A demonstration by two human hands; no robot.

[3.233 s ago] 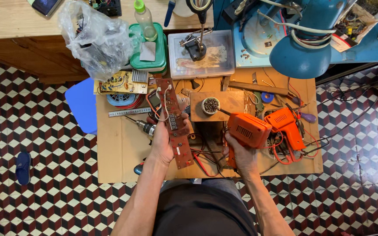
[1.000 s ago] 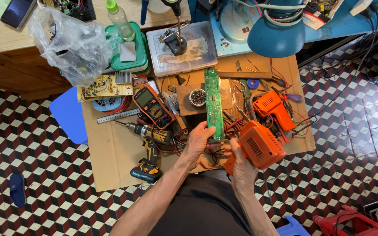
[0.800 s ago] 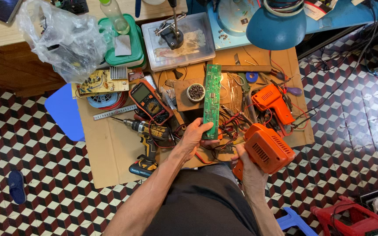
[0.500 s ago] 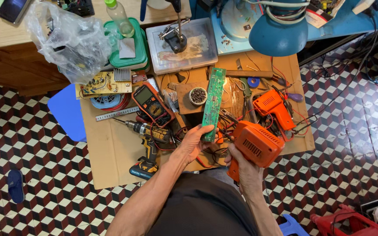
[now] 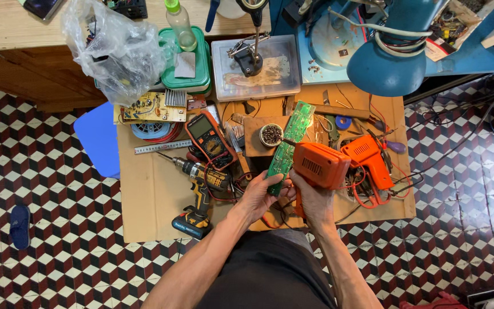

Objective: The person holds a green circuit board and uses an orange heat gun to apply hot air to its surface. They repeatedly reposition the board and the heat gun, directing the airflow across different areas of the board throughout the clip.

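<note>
My left hand (image 5: pixel 261 193) grips the near end of a long green circuit board (image 5: pixel 290 143), held slanted up and away over the low work table (image 5: pixel 150 194). My right hand (image 5: pixel 313 200) holds an orange soldering gun (image 5: pixel 320 165) by its grip, its body right beside the board and its tip pointing at the board's middle. A second orange soldering gun (image 5: pixel 367 161) lies on the table just to the right, among red wires.
A cordless drill (image 5: pixel 198 191), an orange multimeter (image 5: pixel 211 137), a steel ruler (image 5: pixel 161 147) and a small tin (image 5: pixel 271 135) lie on the table. Behind stand a clear tray (image 5: pixel 258 71) with a clamp stand, a green box (image 5: pixel 192 68), a plastic bag (image 5: pixel 115 48) and a blue lamp (image 5: pixel 393 57).
The soldering gun in my right hand has swung up from beside my lap to against the green board. Earlier my left hand held a brown board; it now holds the green one.
</note>
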